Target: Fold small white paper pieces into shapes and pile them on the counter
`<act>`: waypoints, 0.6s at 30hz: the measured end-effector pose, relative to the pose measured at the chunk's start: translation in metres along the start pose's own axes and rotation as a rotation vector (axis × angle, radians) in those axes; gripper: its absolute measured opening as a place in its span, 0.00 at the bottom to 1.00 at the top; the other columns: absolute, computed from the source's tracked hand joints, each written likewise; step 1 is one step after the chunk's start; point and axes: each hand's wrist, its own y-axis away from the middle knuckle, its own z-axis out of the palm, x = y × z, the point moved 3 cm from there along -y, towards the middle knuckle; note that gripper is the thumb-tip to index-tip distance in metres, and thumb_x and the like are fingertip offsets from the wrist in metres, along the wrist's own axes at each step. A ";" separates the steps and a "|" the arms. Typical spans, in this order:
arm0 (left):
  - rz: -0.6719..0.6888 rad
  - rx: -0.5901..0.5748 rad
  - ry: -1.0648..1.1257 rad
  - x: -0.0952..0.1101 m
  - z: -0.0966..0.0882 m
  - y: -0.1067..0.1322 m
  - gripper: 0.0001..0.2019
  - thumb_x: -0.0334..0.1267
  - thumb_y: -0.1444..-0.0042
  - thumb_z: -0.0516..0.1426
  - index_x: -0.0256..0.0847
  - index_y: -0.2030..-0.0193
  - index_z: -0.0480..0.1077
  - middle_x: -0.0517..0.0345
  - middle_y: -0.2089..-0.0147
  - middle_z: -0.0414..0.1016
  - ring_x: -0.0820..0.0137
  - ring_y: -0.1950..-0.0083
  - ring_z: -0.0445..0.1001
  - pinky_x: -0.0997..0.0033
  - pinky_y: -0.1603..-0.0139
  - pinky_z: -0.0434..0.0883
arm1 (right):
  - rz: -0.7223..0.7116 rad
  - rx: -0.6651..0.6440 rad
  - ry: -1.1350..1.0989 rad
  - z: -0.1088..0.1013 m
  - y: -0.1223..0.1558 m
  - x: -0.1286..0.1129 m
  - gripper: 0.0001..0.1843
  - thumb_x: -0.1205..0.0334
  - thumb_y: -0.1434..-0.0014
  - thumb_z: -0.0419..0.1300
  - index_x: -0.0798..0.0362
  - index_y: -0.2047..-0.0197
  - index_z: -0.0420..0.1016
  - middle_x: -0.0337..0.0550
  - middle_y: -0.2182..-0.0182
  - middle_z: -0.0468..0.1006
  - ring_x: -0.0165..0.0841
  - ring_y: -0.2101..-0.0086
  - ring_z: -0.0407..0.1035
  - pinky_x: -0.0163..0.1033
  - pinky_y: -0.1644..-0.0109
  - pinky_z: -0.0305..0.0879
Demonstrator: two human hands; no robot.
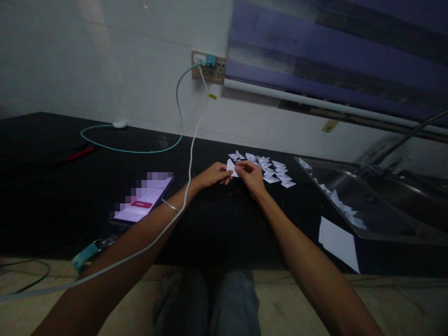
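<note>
Both my hands meet over a black countertop (210, 224), pinching one small white piece of paper (231, 167) between them. My left hand (214, 175) grips its left side with closed fingers. My right hand (249, 176) holds the right side, fingers curled over the top. Just behind and to the right lies a cluster of several small folded white paper pieces (271, 169).
A lit phone (143, 201) lies at left, under a white cable (191, 158) that crosses my left forearm. A teal cable (140, 150) runs to the wall socket (208, 66). A steel sink (367, 200) holding paper scraps is at right; a white sheet (338, 242) lies by it.
</note>
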 end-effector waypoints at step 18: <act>-0.035 0.175 -0.102 -0.006 -0.003 -0.004 0.20 0.40 0.33 0.54 0.35 0.77 0.70 0.61 0.81 0.69 0.77 0.81 0.65 0.78 0.75 0.60 | -0.134 -0.070 0.305 0.011 0.012 -0.014 0.16 0.58 0.40 0.64 0.53 0.50 0.85 0.52 0.50 0.85 0.46 0.47 0.78 0.56 0.36 0.68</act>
